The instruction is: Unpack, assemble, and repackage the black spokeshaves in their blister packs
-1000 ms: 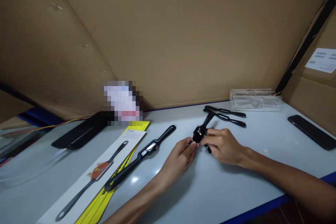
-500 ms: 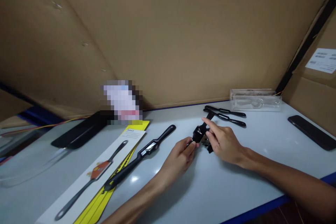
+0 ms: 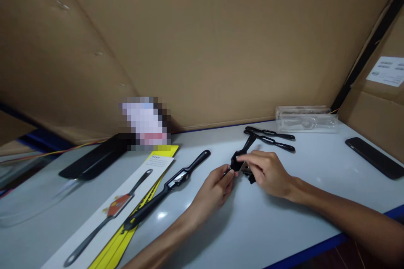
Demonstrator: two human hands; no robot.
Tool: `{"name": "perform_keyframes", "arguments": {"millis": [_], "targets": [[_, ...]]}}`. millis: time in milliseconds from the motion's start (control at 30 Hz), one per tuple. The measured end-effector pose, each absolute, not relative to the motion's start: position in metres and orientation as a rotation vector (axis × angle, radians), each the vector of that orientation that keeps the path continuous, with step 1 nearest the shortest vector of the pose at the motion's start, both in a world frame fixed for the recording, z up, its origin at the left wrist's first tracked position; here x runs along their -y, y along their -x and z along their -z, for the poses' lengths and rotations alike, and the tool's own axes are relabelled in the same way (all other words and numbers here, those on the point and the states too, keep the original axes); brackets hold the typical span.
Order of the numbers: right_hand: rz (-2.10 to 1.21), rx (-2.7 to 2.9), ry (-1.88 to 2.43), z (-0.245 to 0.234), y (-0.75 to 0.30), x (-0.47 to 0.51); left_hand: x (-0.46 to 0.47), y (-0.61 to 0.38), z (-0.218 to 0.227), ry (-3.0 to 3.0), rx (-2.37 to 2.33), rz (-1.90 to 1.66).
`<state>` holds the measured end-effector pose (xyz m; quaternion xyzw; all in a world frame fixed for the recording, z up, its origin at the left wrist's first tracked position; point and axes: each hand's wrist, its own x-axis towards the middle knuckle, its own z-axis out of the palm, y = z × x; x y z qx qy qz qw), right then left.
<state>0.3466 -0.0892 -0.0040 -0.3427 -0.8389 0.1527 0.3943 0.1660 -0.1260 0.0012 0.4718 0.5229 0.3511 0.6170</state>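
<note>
A black spokeshave is held above the table, tilted with one handle pointing up and away. My left hand is closed around its near handle. At the middle of the spokeshave my right hand presses its index finger against the body, the other fingers curled and the thumb lower down. Just below the tool, partly covered by my right hand, is a small dark and metallic part; its kind I cannot make out. Left of my hands lies a second spokeshave with a shiny blade.
Beneath the second spokeshave lie a printed card and a yellow strip. Two black spokeshave frames rest farther back, near clear plastic packs. A black phone-like slab lies right. Cardboard walls the back.
My right index finger has moved from the far handle down onto the middle of the spokeshave. My left hand keeps its hold. The view has shifted very slightly.
</note>
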Motion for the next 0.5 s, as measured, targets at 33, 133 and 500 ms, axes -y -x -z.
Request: {"name": "perform_keyframes", "arguments": {"millis": [33, 133, 500], "targets": [[-0.38, 2.114, 0.916, 0.0043, -0.3467, 0.0891, 0.1259, -0.166, -0.0012, -1.084, -1.202, -0.808], [-0.376, 2.219, 0.866, 0.006, -0.3472, 0.0884, 0.1259, -0.166, -0.0012, -1.075, -1.197, -0.799], [-0.339, 2.244, 0.888, 0.0068, -0.3474, 0.0891, 0.1254, -0.1673, -0.0019, -1.087, -1.208, -0.793]]}}
